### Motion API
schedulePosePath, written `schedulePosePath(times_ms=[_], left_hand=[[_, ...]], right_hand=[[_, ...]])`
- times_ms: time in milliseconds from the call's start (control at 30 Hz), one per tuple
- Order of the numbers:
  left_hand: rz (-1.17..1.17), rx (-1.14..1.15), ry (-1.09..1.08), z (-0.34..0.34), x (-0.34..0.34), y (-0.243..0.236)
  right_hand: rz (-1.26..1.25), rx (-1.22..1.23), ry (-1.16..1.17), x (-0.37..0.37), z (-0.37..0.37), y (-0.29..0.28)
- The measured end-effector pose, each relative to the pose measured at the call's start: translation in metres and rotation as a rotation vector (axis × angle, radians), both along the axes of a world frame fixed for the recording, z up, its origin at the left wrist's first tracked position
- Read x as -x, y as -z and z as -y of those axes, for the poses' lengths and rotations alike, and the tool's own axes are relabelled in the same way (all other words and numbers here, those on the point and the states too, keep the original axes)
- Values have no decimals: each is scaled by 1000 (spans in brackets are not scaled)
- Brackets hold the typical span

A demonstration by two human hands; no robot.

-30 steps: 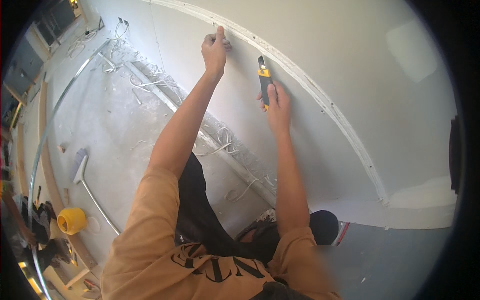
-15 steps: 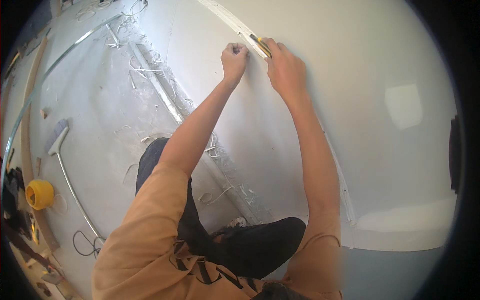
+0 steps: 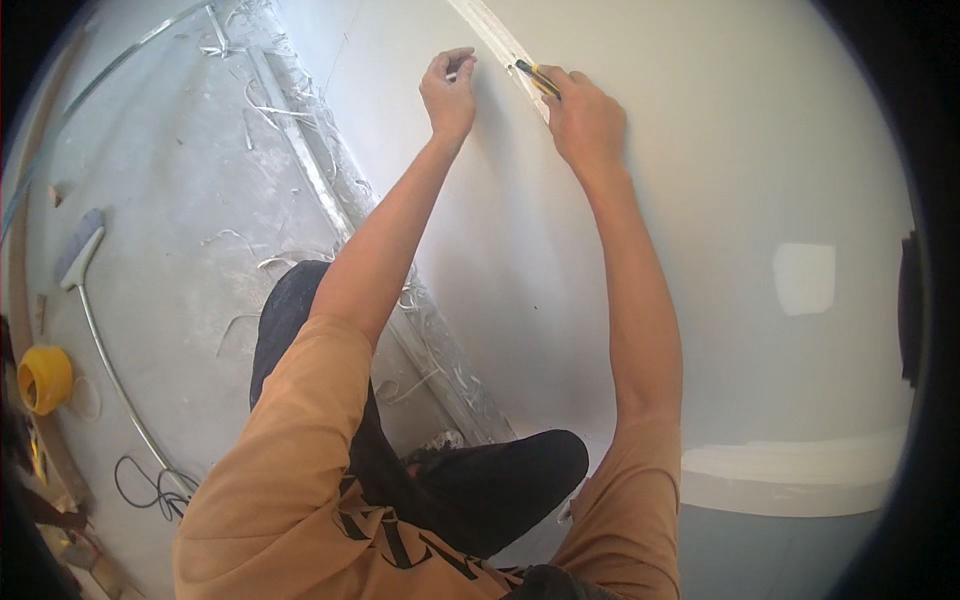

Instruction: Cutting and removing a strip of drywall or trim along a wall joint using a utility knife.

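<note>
My right hand [image 3: 588, 118] grips a yellow-and-black utility knife [image 3: 541, 79]. Its dark tip points up and left, at the whitish seam strip [image 3: 490, 35] on the pale wall panel [image 3: 720, 180]. Left of the seam, my left hand [image 3: 448, 95] is raised in front of the panel, apart from the knife. Its fingers are curled toward the thumb; a small pale bit may be between them, too small to name.
A metal channel [image 3: 300, 150] runs along the floor at the wall's foot, amid pale shavings. Farther left are a long-handled broom [image 3: 82, 250], a yellow round container [image 3: 45, 380], a dark cable loop [image 3: 150, 487] and a curved metal strip [image 3: 105, 75].
My left hand has moved up and left, away from the seam, its fingers lifting. My right hand with the knife has shifted slightly right. The view has shifted too.
</note>
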State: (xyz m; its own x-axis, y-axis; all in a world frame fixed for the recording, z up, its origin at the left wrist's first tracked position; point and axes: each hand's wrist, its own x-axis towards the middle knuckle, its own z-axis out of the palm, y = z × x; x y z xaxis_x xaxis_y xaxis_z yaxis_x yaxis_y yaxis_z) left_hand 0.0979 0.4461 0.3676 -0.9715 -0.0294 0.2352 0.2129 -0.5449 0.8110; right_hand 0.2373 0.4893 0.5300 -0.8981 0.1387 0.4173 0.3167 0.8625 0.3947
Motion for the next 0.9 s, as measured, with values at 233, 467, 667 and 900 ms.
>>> schedulePosePath(times_ms=[233, 467, 667, 900], left_hand=[[-528, 166, 10, 13, 4, -33], [-646, 270, -27, 10, 6, -28], [-547, 191, 87, 8, -7, -27], [-468, 63, 131, 5, -18, -23]], right_hand=[[1, -48, -35, -4, -6, -1], [31, -34, -164, 5, -12, -11], [107, -168, -123, -6, -15, -17], [142, -159, -9, -22, -1, -15]])
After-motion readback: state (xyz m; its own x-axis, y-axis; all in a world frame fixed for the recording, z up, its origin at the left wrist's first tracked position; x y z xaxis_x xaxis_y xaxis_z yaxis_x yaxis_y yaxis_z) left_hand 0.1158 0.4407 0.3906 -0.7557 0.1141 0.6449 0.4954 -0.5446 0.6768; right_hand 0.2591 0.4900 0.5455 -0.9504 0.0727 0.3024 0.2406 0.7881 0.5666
